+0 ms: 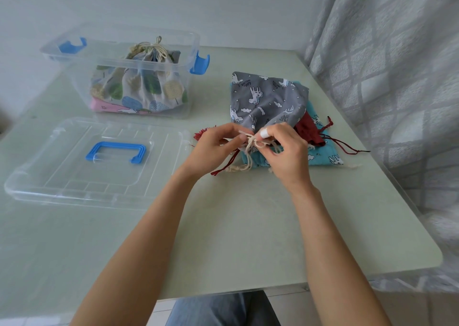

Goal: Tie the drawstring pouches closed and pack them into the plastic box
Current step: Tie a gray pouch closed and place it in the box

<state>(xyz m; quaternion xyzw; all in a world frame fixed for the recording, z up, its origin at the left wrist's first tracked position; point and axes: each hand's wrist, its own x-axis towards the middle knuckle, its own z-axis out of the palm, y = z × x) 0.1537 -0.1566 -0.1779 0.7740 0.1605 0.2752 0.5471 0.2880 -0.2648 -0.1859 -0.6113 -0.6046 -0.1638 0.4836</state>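
We are tying the cream drawstring (250,143) of the grey pouch (267,100), working at its gathered mouth. Our left hand (218,147) is pinching one part of the cord, fingers closed on it, while our right hand (285,149) is gripping the other part with curled fingers; one right fingertip is wearing a white wrap. We are holding the cord from both sides, probably so the knot can be pulled snug against the gathered cloth.

The grey pouch is lying on top of a dark red pouch (310,131) and a teal pouch (320,154), and their cords are trailing loose, so these two are probably waiting their turn. We are keeping the plastic box (119,45) open at the far left, near enough to reach; a tree-print pouch (139,87) with its cord drawn tight is sitting inside it over a pink pouch (111,107). The clear lid (94,164) with its blue handle is resting flat beside the box, out of the way.

Everything is sitting on a pale green tabletop (236,226) set against a plain wall, with a patterned curtain (387,65) hanging to the right.
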